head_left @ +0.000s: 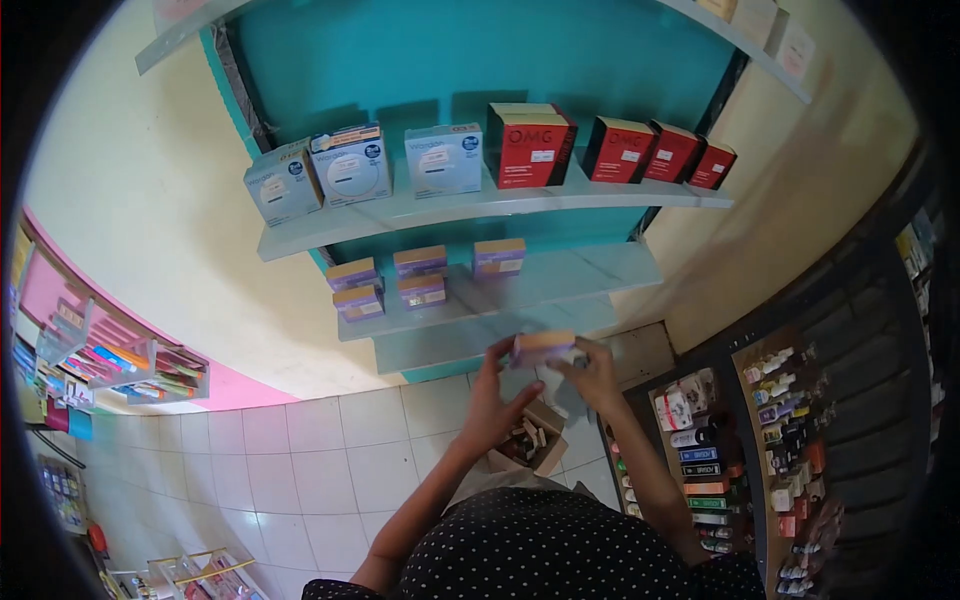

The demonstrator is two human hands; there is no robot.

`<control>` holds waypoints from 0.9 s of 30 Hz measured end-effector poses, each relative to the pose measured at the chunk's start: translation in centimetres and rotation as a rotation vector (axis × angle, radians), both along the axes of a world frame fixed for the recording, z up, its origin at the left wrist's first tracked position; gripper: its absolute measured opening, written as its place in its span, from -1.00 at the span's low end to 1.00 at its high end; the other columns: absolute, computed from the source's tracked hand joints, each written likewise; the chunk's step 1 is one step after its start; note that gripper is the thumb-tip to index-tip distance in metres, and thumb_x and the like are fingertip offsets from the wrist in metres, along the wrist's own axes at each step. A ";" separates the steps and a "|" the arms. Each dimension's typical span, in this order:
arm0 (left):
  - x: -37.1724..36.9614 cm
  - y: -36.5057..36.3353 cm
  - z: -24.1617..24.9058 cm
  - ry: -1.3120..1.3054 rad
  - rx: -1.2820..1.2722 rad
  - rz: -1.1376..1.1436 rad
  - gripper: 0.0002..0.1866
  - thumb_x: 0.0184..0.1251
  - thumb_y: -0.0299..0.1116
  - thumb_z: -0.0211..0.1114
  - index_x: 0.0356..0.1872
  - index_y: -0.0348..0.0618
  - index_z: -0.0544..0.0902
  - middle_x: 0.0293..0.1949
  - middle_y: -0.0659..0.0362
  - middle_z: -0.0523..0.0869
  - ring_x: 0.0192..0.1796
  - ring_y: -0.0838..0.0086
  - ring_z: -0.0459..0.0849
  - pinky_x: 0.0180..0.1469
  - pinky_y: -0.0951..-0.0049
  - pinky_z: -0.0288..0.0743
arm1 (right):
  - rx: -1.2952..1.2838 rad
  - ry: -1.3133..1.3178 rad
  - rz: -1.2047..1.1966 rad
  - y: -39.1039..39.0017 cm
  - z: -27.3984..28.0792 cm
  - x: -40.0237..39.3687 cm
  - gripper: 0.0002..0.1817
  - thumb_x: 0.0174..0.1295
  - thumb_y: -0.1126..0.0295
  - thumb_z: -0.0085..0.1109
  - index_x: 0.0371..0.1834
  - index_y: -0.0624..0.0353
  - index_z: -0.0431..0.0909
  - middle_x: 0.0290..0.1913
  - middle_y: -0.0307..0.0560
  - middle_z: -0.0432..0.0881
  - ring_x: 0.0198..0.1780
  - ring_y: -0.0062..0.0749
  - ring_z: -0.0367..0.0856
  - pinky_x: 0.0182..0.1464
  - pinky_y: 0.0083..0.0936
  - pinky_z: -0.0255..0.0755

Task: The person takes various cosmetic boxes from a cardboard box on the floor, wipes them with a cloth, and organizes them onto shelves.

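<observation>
A small purple box with an orange-brown top (543, 346) is held up between my two hands, above an open cardboard box (548, 456) with small packages inside. My left hand (492, 405) touches its left end, with the thumb apart below. At its right end, the fingers of my right hand (590, 372) grip it. Similar purple boxes (422, 290) stand in small groups on the lower shelf (580, 277), beyond my hands.
The upper shelf (400, 212) carries pale blue boxes (443, 162) and red boxes (532, 150). At the right, dark racks (750, 440) hold tubes and bottles. Clear holders with colourful items (125, 358) hang at the left. White floor tiles (330, 470) lie below.
</observation>
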State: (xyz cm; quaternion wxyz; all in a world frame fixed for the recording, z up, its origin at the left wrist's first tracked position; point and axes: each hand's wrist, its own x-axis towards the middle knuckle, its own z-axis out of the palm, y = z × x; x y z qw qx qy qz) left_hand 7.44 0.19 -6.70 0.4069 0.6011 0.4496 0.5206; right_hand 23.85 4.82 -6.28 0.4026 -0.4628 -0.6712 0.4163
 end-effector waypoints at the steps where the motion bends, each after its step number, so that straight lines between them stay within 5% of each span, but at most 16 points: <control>1: -0.7 0.0 -0.5 0.058 0.028 0.147 -0.47 0.03 -0.46 0.20 0.05 -0.16 0.20 0.02 0.07 0.40 0.10 0.33 0.35 0.03 0.32 0.23 | 0.026 0.064 -0.017 1.8 -0.7 -0.7 -0.72 -0.12 0.49 0.22 -0.27 0.30 0.52 -0.41 -0.14 0.56 -0.31 -0.61 0.43 -0.23 -0.63 0.30; 4: -3.2 -0.2 -1.0 0.029 -0.013 0.262 -0.48 0.02 -0.45 0.19 0.04 -0.14 0.21 0.03 0.05 0.39 0.11 0.22 0.34 0.04 0.23 0.22 | 0.089 0.049 -0.032 7.6 -3.7 -2.1 -0.72 -0.13 0.49 0.22 -0.29 0.30 0.53 -0.43 -0.10 0.56 -0.35 -0.58 0.44 -0.28 -0.61 0.30; 7: -5.3 -0.8 -1.7 0.093 -0.048 0.309 -0.49 0.03 -0.48 0.17 0.05 -0.11 0.22 0.03 0.10 0.42 0.10 0.32 0.37 0.02 0.27 0.26 | 0.182 -0.006 -0.002 10.7 -5.3 -3.0 -0.70 -0.17 0.44 0.25 -0.30 0.27 0.55 -0.45 -0.08 0.56 -0.42 -0.52 0.44 -0.34 -0.59 0.30; 12: -7.0 -1.6 -2.6 0.115 -0.126 0.380 -0.53 0.03 -0.48 0.15 0.02 -0.12 0.25 0.00 0.09 0.45 0.07 0.33 0.40 0.00 0.26 0.29 | 0.212 -0.358 -0.112 12.0 -5.7 -3.8 -0.67 -0.25 0.29 0.30 -0.33 0.13 0.59 -0.47 -0.13 0.48 -0.48 -0.38 0.43 -0.40 -0.50 0.30; 22: -7.1 -0.5 -3.5 0.102 -0.169 0.340 -0.55 0.04 -0.48 0.15 0.00 -0.12 0.27 -0.02 0.09 0.46 0.04 0.29 0.42 -0.01 0.26 0.27 | 0.198 -0.445 -0.145 11.7 -4.5 -4.5 -0.66 -0.26 0.29 0.32 -0.32 0.09 0.59 -0.51 -0.13 0.44 -0.47 -0.36 0.43 -0.40 -0.46 0.31; 27: -6.5 0.0 -3.7 0.128 -0.171 0.295 -0.55 0.03 -0.48 0.15 0.00 -0.14 0.27 -0.04 0.08 0.48 0.02 0.29 0.43 -0.03 0.28 0.28 | 0.190 -0.278 -0.179 10.8 -4.5 -3.9 -0.65 -0.26 0.36 0.33 -0.29 0.11 0.57 -0.51 -0.17 0.44 -0.47 -0.44 0.42 -0.41 -0.53 0.30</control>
